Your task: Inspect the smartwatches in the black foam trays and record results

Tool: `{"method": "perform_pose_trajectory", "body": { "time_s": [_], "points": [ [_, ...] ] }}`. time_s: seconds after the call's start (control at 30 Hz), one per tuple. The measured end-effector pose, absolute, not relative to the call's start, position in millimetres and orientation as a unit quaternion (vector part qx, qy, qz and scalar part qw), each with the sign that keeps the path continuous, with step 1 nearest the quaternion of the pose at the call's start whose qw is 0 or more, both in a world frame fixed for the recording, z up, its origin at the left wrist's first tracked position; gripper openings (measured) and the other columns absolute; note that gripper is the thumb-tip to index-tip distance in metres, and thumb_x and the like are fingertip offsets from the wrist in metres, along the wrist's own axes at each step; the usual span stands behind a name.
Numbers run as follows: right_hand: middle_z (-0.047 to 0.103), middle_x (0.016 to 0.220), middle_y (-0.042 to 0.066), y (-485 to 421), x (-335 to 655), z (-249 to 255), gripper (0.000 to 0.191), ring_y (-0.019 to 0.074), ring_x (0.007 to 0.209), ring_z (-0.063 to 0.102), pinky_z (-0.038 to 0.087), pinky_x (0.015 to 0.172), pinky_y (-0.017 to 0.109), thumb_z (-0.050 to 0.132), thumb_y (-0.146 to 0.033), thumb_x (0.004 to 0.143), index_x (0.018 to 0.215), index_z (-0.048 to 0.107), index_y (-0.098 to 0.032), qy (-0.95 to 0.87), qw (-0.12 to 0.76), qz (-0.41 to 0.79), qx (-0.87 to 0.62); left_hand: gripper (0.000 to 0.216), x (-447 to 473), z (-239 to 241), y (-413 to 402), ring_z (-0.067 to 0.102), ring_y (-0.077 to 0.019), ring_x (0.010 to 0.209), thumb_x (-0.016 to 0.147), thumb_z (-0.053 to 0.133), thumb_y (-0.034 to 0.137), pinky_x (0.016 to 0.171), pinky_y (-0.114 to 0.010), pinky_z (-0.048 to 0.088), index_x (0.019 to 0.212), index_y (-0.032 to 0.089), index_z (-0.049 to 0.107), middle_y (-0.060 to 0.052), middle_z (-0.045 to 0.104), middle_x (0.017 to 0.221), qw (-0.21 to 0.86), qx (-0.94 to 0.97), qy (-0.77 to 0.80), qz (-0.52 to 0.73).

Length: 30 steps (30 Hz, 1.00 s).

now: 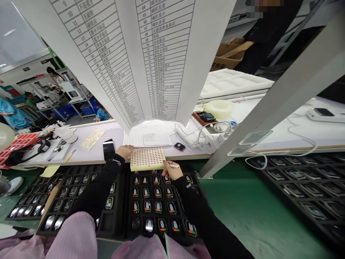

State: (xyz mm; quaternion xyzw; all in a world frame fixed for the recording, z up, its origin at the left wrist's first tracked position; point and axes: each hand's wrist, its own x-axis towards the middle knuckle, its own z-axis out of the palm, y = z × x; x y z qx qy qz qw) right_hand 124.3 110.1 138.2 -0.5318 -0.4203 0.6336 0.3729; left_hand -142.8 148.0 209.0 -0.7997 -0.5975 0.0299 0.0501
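Observation:
A pale yellow sheet of small red stickers spans the desk's front edge and overhangs the tray below. My left hand is closed at its upper left corner, fingers curled beside the white papers. At the sheet's lower right edge, my right hand is closed around a white pen with a red end, its fingertips touching the sheet. Beneath both arms, a black foam tray carries rows of smartwatch faces, many lit with a white figure and red-green marks.
A phone lies left of my left hand. Right of the papers are a small black device and white cables. A metal post slants up at right. Printed list sheets hang ahead. Another tray stands at right.

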Motion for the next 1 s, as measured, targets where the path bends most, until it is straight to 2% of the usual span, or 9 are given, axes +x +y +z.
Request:
{"method": "perform_pose_trajectory", "body": {
  "time_s": [0.2,0.47,0.63,0.7,0.83,0.93,1.0],
  "points": [
    [0.053,0.038,0.002,124,122,135,0.031,0.0117,0.027,0.044,0.026,0.027,0.018,0.056,-0.044,0.076,0.062,0.051,-0.018,-0.383,0.405,0.608,-0.565,0.029,-146,217,150,0.059,-0.0254,0.089,0.088,0.036,0.013,0.073,-0.035,0.043,0.101,0.015,0.062,-0.017,0.061,0.093,0.067,-0.819,-0.570,-0.019],
    [0.053,0.038,0.002,137,112,163,0.030,0.0107,0.029,0.047,0.035,0.031,0.016,0.049,-0.034,0.086,0.062,0.055,-0.015,-0.429,0.417,0.539,-0.593,0.031,-148,206,138,0.059,-0.0270,0.100,0.089,0.039,0.016,0.083,-0.038,0.044,0.110,0.016,0.062,-0.017,0.062,0.107,0.046,-0.817,-0.573,-0.046],
    [0.054,0.039,-0.001,133,109,169,0.017,0.0106,0.032,0.052,0.038,0.035,0.014,0.053,-0.024,0.086,0.076,0.061,-0.012,-0.476,0.369,0.520,-0.606,0.024,-147,187,125,0.062,-0.0222,0.089,0.089,0.045,0.023,0.070,-0.032,0.046,0.101,0.018,0.064,-0.011,0.067,0.098,0.083,-0.809,-0.581,-0.041],
    [0.055,0.040,-0.001,132,109,172,0.016,0.0107,0.034,0.053,0.040,0.038,0.014,0.054,-0.024,0.087,0.082,0.063,-0.011,-0.485,0.348,0.511,-0.619,0.023,-146,179,115,0.063,-0.0201,0.087,0.090,0.045,0.027,0.068,-0.030,0.048,0.099,0.019,0.065,-0.007,0.068,0.094,0.117,-0.802,-0.579,-0.094],
    [0.057,0.044,-0.001,129,116,178,0.025,0.0116,0.038,0.056,0.044,0.044,0.016,0.050,-0.031,0.091,0.096,0.064,-0.011,-0.504,0.331,0.505,-0.617,0.021,-137,169,77,0.064,-0.0153,0.086,0.088,0.048,0.023,0.079,-0.027,0.050,0.096,0.019,0.067,-0.004,0.070,0.092,0.153,-0.756,-0.579,-0.265],
    [0.061,0.051,-0.002,120,133,175,0.032,0.0120,0.041,0.057,0.045,0.048,0.018,0.048,-0.041,0.092,0.107,0.062,-0.016,-0.539,0.350,0.445,-0.624,0.020,-125,159,32,0.065,-0.0130,0.086,0.087,0.050,0.021,0.083,-0.025,0.050,0.097,0.019,0.067,-0.003,0.070,0.093,0.084,-0.719,-0.595,-0.348],
    [0.062,0.054,-0.001,112,148,169,0.037,0.0135,0.045,0.058,0.045,0.051,0.020,0.042,-0.047,0.094,0.106,0.063,-0.018,-0.575,0.358,0.374,-0.633,0.021,-116,145,-4,0.065,-0.0116,0.079,0.088,0.049,0.024,0.076,-0.024,0.052,0.098,0.019,0.067,-0.003,0.070,0.091,0.001,-0.668,-0.637,-0.383]
  ]
}}
